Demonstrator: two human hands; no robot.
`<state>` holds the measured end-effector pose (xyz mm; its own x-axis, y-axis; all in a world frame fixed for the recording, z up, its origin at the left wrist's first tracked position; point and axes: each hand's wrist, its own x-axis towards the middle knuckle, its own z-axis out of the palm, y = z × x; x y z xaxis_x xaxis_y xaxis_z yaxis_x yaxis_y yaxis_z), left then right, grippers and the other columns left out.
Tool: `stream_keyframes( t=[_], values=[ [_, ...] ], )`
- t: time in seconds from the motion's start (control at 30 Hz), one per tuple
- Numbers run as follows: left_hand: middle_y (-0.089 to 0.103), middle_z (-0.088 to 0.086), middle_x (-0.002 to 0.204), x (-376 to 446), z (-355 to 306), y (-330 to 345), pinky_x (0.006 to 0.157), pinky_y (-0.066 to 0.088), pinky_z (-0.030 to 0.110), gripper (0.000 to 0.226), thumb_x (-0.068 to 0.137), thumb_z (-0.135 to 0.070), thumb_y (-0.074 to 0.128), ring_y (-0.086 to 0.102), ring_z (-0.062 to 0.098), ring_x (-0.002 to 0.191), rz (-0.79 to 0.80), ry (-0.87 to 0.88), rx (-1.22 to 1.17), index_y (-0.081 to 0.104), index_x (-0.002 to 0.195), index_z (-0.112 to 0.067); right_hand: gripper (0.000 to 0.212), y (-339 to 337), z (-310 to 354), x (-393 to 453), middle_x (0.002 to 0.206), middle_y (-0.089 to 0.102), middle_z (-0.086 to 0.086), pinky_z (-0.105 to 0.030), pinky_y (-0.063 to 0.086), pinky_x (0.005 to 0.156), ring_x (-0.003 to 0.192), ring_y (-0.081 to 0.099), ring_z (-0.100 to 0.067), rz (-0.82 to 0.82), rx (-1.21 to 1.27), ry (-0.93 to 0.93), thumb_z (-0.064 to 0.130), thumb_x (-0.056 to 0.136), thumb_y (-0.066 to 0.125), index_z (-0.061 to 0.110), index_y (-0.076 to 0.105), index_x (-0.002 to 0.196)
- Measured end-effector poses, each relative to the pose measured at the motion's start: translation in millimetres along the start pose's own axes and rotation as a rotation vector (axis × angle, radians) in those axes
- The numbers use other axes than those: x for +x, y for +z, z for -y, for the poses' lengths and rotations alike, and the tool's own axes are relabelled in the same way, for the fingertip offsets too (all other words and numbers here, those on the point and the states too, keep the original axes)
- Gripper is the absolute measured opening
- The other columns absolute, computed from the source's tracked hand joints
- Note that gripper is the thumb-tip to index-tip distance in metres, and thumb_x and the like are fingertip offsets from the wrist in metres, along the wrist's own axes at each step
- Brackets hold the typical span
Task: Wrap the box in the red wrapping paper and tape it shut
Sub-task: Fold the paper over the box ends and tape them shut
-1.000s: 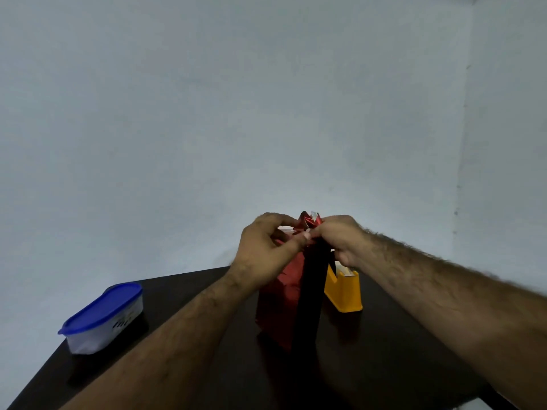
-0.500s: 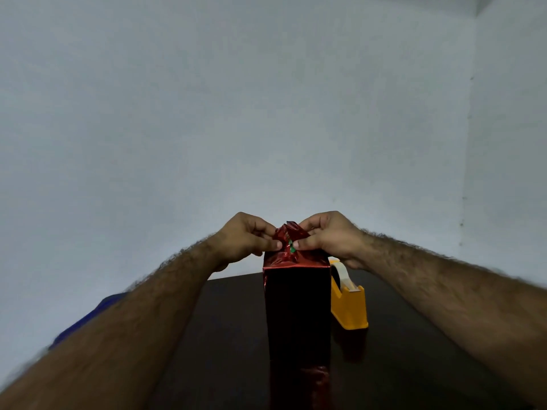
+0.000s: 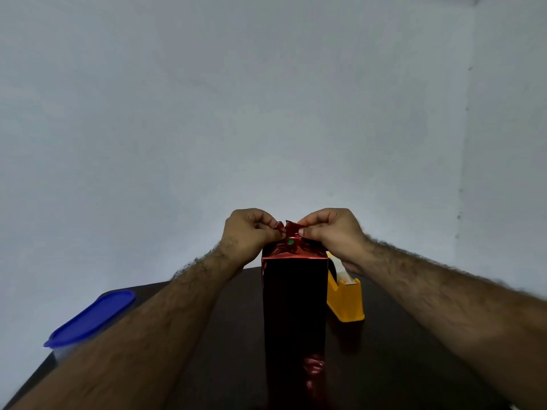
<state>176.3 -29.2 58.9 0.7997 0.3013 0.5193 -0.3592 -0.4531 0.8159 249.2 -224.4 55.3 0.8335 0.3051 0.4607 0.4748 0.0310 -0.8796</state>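
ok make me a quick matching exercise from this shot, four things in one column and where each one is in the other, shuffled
Things:
1. wrapped box
2. tape dispenser
3. blue-lidded tub
4. hands (left hand, right hand)

Places:
A. far left edge of the table
B. pinching the gathered red paper at the top
C. standing upright in the middle
D. just right of the box

Pairs: 1-C, 2-D, 3-A, 4-B

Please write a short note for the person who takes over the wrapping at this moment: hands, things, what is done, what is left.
Left hand and right hand each pinch the gathered red wrapping paper at the box top. The box stands upright on the dark table, its near side already covered. The yellow tape dispenser is just right of it.
Left: fold the top flat and tape it; no tape on the top is visible.
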Motion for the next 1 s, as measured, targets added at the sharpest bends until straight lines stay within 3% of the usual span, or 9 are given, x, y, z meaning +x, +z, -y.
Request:
stream_keyframes(
  t=[0.17,0.3,0.37,0.5,0.57,0.67,0.73,0.83,1.0],
  values=[
    [0.075,0.014,0.072,-8.1,3.6,7.4,0.063,0.062,0.032,0.016,0.075,0.005,0.085,0.074,0.022,0.064,-0.056,0.021,0.023,0.076,0.077,-0.008,0.018,5.7,-5.5,-8.4,0.087,0.080,-0.009,-0.039,0.064,0.081,0.088,0.079,-0.026,-0.025,0.044,-0.076,-0.006,0.082,0.081,0.010,0.082,0.092],
    [0.074,0.010,0.070,-5.7,3.1,3.9,0.061,0.060,0.032,0.018,0.075,0.002,0.086,0.072,0.021,0.063,-0.067,0.068,0.096,0.075,0.075,-0.012,0.032,-2.2,-5.3,-17.4,0.101,0.081,-0.005,-0.028,0.062,0.085,0.098,0.078,-0.018,0.132,0.037,-0.107,-0.005,0.089,0.076,0.011,0.077,0.116],
    [0.074,0.011,0.071,-3.4,1.3,1.4,0.062,0.061,0.033,0.019,0.075,0.002,0.087,0.070,0.019,0.063,-0.038,0.104,0.111,0.076,0.079,-0.013,0.036,-5.6,-6.2,-17.5,0.108,0.080,-0.003,-0.030,0.062,0.091,0.103,0.076,-0.015,0.149,0.020,-0.099,-0.004,0.091,0.074,0.013,0.074,0.123],
    [0.079,0.004,0.080,-3.6,-5.4,-1.3,0.078,0.066,0.033,0.021,0.079,0.001,0.087,0.078,0.015,0.078,0.019,0.139,0.114,0.084,0.093,-0.015,0.036,-6.6,-5.0,-20.6,0.111,0.079,0.009,-0.035,0.058,0.100,0.107,0.073,-0.007,0.141,-0.133,-0.202,0.021,0.085,0.087,0.025,0.078,0.119],
    [0.081,0.002,0.083,-6.2,-7.4,-0.6,0.079,0.065,0.032,0.019,0.081,0.002,0.084,0.079,0.017,0.081,0.030,0.143,0.124,0.085,0.092,-0.014,0.060,-6.0,-4.2,-27.3,0.113,0.077,0.015,-0.028,0.056,0.099,0.111,0.070,-0.003,0.216,-0.224,-0.248,0.042,0.066,0.097,0.032,0.076,0.120],
    [0.079,0.006,0.078,-7.6,-9.3,-0.3,0.075,0.065,0.035,0.016,0.080,0.000,0.086,0.078,0.024,0.078,0.025,0.155,0.130,0.083,0.087,-0.014,0.091,-3.8,-6.5,-30.7,0.117,0.073,0.018,-0.022,0.055,0.098,0.113,0.067,0.001,0.162,-0.377,-0.262,0.053,0.045,0.102,0.032,0.071,0.128],
    [0.078,0.008,0.076,-8.3,-11.5,-2.0,0.072,0.063,0.033,0.014,0.079,-0.004,0.089,0.077,0.023,0.075,0.036,0.157,0.121,0.082,0.086,-0.014,0.086,-2.4,-7.8,-30.3,0.114,0.074,0.017,-0.019,0.055,0.095,0.111,0.067,0.002,0.106,-0.365,-0.283,0.048,0.047,0.103,0.032,0.073,0.125],
    [0.079,0.002,0.076,-10.7,-12.9,-5.0,0.072,0.059,0.023,0.013,0.080,-0.005,0.089,0.077,0.014,0.076,0.096,0.188,0.191,0.083,0.087,-0.015,0.061,-4.0,-10.8,-32.5,0.101,0.077,0.018,-0.019,0.058,0.090,0.102,0.070,0.004,0.075,-0.350,-0.347,0.042,0.052,0.103,0.031,0.082,0.108],
    [0.079,-0.009,0.084,-19.3,-11.9,-14.6,0.077,0.047,0.008,0.012,0.088,-0.008,0.081,0.073,0.006,0.086,0.212,0.341,0.341,0.084,0.090,-0.019,0.047,-2.1,-13.4,-37.1,0.096,0.077,0.018,-0.033,0.059,0.091,0.100,0.070,-0.002,0.106,-0.397,-0.429,0.047,0.058,0.098,0.032,0.084,0.101]
  ],
)
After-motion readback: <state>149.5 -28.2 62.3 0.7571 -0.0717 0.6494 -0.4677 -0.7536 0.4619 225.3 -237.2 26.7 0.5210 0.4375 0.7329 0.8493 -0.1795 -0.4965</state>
